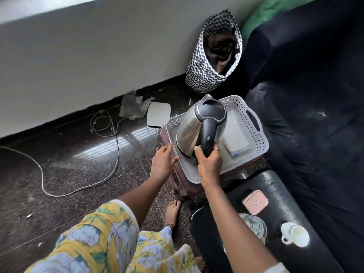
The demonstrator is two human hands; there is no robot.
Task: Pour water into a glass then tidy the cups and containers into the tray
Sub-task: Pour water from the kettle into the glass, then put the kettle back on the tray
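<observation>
A steel kettle [190,128] with a black lid and handle stands in or just above the white perforated tray [254,133], which rests on a dark red stool [181,180]. My right hand [209,163] grips the kettle's black handle. My left hand [163,161] touches the tray's near left rim with fingers spread. On a black table at the lower right stand a clear glass [255,227], a white cup [295,235] and a pink container [255,201]. A flat white packet [235,138] lies inside the tray.
A zigzag-patterned basket [214,56] stands by the wall beyond the tray. A dark sofa [315,95] fills the right side. Cables [110,146], a plastic bag [132,107] and a white flat box [158,116] lie on the dark floor at left. My bare foot [172,212] is below the stool.
</observation>
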